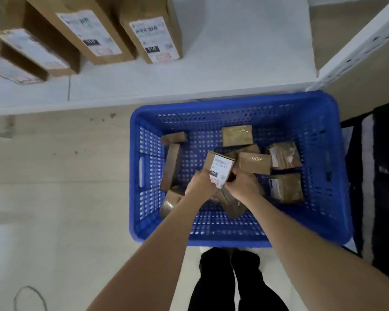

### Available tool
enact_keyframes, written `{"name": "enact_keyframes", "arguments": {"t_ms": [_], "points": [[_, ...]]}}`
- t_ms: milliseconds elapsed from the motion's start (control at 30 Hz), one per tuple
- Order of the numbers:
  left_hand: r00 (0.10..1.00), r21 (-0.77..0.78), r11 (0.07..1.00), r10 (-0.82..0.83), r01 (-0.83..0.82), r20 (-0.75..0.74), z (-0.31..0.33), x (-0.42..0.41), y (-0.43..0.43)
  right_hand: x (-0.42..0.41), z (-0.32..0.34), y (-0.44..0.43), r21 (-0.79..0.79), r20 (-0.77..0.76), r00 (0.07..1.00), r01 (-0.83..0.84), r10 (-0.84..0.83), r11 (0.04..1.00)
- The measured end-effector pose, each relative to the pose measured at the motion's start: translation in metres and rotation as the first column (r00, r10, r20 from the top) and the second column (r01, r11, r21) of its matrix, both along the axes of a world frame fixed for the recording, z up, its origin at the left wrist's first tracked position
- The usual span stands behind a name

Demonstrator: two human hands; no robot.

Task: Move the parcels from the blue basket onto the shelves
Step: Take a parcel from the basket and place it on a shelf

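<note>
Now both hands, the left hand and the right hand, grip one labelled parcel with curled fingers over the blue basket, below the white shelf.

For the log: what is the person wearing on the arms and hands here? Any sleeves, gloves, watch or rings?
The left forearm and right forearm are bare down to the edge of the picture; no sleeve shows. The left hand and right hand wear no gloves, and no watch, band or ring is visible. Black trousers show between the arms.
</note>
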State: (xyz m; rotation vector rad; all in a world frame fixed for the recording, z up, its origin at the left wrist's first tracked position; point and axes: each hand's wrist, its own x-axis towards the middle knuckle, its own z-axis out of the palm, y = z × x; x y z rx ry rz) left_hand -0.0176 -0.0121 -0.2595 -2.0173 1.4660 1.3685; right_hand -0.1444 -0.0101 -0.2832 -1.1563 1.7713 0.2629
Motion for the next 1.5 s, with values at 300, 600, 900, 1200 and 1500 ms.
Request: {"name": "enact_keyframes", "arguments": {"t_ms": [300,600,900,1200,1500], "points": [[0.972,0.036,0.971,0.234,-0.234,0.023,-0.162,0.006,-0.043,0.009,-0.150,-0.034,0.167,0.190,0.842,0.478,-0.504,0.862],[0.838,0.155,0.845,0.531,-0.512,-0.123,-0.212,0.017,-0.050,0.018,-0.186,-0.040,0.172,0.228,0.746,0.602,-0.626,0.780],[0.781,-0.058,0.794,0.579,-0.605,-0.232,-0.046,0.040,-0.068,0.027,-0.030,-0.061,0.082,0.373,0.719,0.604,-0.587,0.792],[0.842,-0.256,0.807,0.474,-0.533,-0.257,0.207,0.047,-0.077,0.026,0.207,-0.067,0.048,0.498,0.699,0.569,-0.514,0.821],[0.892,-0.239,0.885,0.317,-0.400,-0.321,0.391,0.071,-0.070,0.002,0.397,-0.073,-0.146,0.590,0.651,0.668,-0.478,0.730]]}}
